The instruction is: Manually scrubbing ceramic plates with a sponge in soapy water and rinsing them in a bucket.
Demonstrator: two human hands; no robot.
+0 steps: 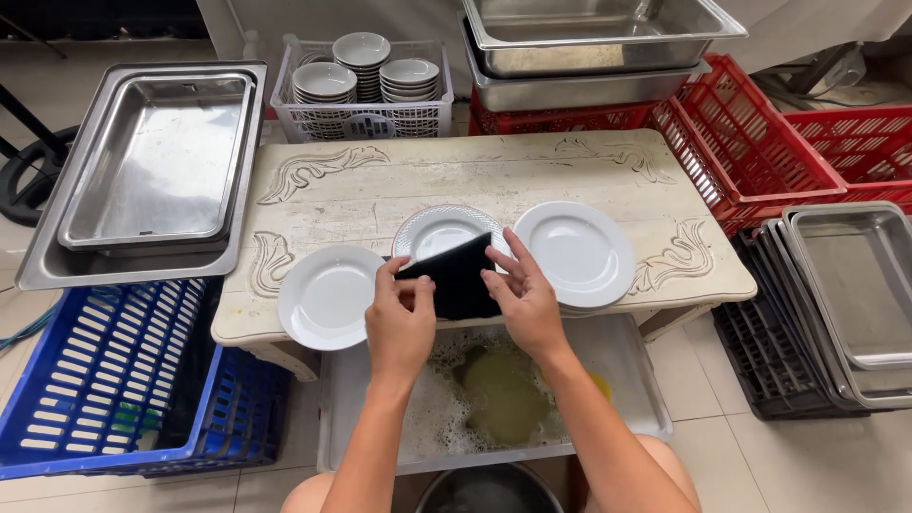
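right now both hands hold one small plate (pixel 439 231) up over the soapy tub (pixel 627 366). the left hand (pixel 399 323) grips the plate's near edge. the right hand (pixel 525 296) presses a dark sponge (pixel 460 275) flat on its front. the plate tilts up, just past the fingers, between two white plates on the table (pixel 494 176).

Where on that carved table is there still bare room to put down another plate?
The back strip of the carved table, between the white basket of bowls and the three plates, is bare, widest at the left rear. The front edge is crowded: left plate, middle plate, right plate, and both hands with a dark sponge.
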